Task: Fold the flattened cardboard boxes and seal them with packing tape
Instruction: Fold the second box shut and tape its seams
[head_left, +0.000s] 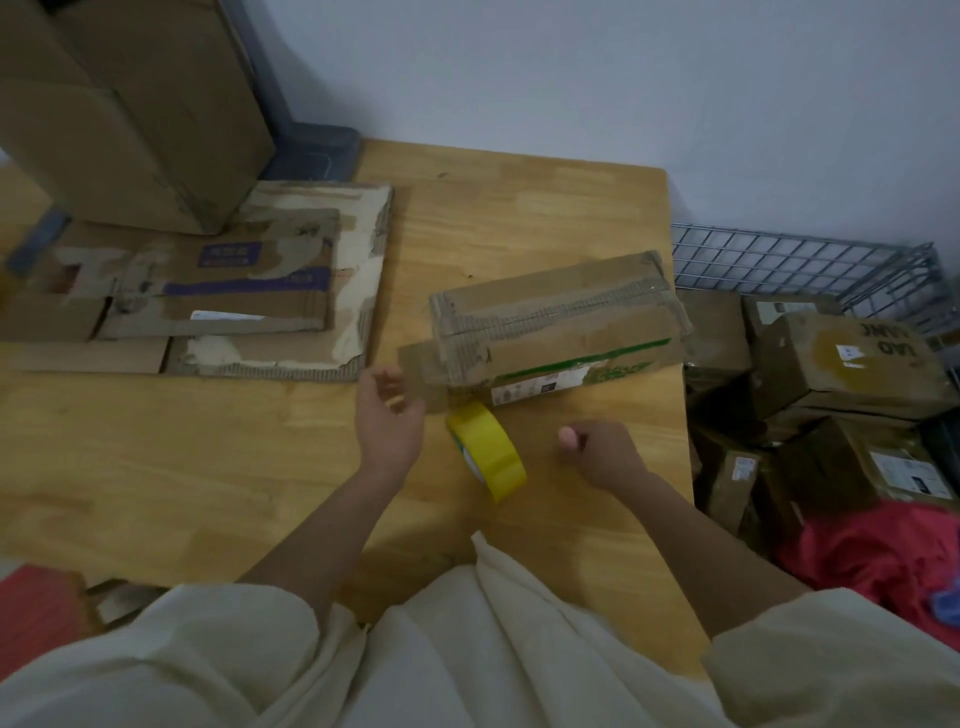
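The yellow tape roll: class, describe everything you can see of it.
The yellow tape roll is a glossy ring of packing tape, plastic by its look, standing on edge on the wooden table. It sits just in front of the folded cardboard box, between the left hand and right hand. Neither hand touches it.

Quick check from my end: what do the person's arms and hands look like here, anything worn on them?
Both hands, left hand and right hand, are bare, with no gloves, rings or watch visible. The forearms are uncovered too. Loose cream-coloured short sleeves end near the elbows, part of a matching cream top.
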